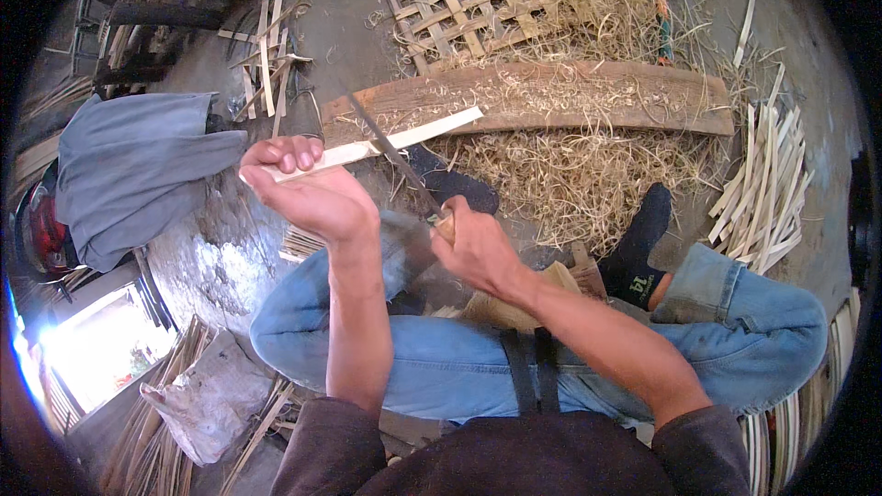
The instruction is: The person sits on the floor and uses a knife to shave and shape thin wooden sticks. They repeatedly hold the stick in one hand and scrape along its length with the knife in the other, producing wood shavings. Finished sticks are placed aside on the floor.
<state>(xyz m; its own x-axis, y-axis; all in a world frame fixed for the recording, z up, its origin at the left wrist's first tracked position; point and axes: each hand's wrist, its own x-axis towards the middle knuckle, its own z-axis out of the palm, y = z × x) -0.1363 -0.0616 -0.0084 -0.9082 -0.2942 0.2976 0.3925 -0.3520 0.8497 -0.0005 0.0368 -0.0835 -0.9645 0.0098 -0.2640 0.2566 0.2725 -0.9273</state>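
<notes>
My left hand (323,200) is closed round one end of a pale, flat bamboo strip (434,131), which slants up to the right. In my right hand (480,250) is a knife (405,170), gripped by its wooden handle. Its long, narrow, dark blade points up and to the left and crosses the strip a little beyond my left fingers. From this angle I cannot tell how deep the edge sits in the strip. Beyond the strip lies a wooden plank (588,92) sprinkled with curly shavings.
Shavings (588,188) heap around the plank, beside a woven bamboo panel (469,5). Split strips (763,188) lie in a bundle at the right. A grey cloth (138,174) drapes over something with a red light at the left. A pale sack (207,400) rests at the lower left.
</notes>
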